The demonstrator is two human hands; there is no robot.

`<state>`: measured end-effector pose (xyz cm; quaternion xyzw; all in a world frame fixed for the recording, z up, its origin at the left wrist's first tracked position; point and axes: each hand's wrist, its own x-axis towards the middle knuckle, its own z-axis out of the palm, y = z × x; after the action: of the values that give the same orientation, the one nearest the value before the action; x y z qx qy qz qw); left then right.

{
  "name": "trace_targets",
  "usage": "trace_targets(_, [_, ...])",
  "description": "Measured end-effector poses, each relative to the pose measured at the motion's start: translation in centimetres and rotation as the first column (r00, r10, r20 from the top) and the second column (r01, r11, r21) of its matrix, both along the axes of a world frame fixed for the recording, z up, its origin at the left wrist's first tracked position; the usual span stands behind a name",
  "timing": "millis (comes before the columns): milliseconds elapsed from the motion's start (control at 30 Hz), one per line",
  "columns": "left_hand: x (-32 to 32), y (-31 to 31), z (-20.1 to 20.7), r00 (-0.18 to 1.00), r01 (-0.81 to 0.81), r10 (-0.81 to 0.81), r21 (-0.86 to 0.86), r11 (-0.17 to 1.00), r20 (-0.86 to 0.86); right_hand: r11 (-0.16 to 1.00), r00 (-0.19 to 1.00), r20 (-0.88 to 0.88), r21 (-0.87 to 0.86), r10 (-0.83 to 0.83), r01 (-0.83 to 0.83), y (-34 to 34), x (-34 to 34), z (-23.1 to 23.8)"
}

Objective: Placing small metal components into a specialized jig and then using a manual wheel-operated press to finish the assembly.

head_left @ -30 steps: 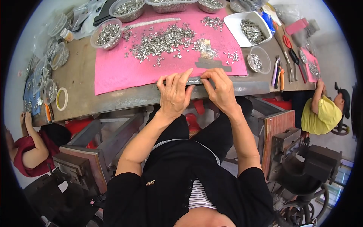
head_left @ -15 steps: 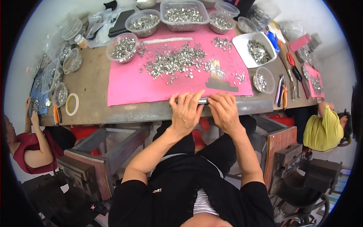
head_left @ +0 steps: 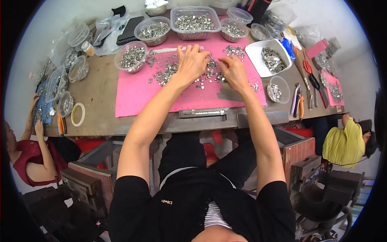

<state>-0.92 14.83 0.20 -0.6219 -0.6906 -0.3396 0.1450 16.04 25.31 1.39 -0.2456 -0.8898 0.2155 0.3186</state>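
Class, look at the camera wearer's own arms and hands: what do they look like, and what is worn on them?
The left hand and right hand show no gloves. Both forearms are uncovered, with no watch or bracelet visible. Plain black short sleeves cover the upper arms.

Pretty bright, even light overall tbh. Tiny glints are thrown all over the metal bits around 11 o'clock, and a duller sheen is picked up by the steel plate near 3. Dark machinery at 4 o'clock is sunk in gloom. Near the rim everything's bent by the fisheye, corners are swallowed in black, and a blue fringe is left at 2.
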Motion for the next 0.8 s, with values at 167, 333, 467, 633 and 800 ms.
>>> trace_targets(167, [0.1,0.7,0.1,0.999,0.007,0.001,-0.163,0.987,0.05,0.997,0.998,0.068,0.078,-0.008,0.003,0.7,-1.1,-1.5])
trace_targets(333, [-0.5,1.1,-0.6,0.992,0.031,-0.024,-0.057,0.998,0.12,0.997,1.0,0.022,0.079,0.018,-0.02,0.7,-1.0,-1.0])
trace_targets(467, [-0.6,1.6,-1.0,0.992,0.053,-0.062,0.075,0.996,0.113,0.973,0.998,0.056,0.226,0.039,-0.051,0.8,-1.3,-1.8])
trace_targets(633, [-1.3,1.3,-1.0,0.973,0.115,-0.144,0.163,0.98,0.18,0.994,0.998,0.024,0.097,0.057,-0.059,0.4,-1.1,-0.9])
trace_targets(800, [-0.6,-0.5,0.8,0.952,0.154,-0.182,0.131,0.979,0.245,0.992,0.996,-0.019,0.094,0.089,-0.087,-0.7,0.0,0.6])
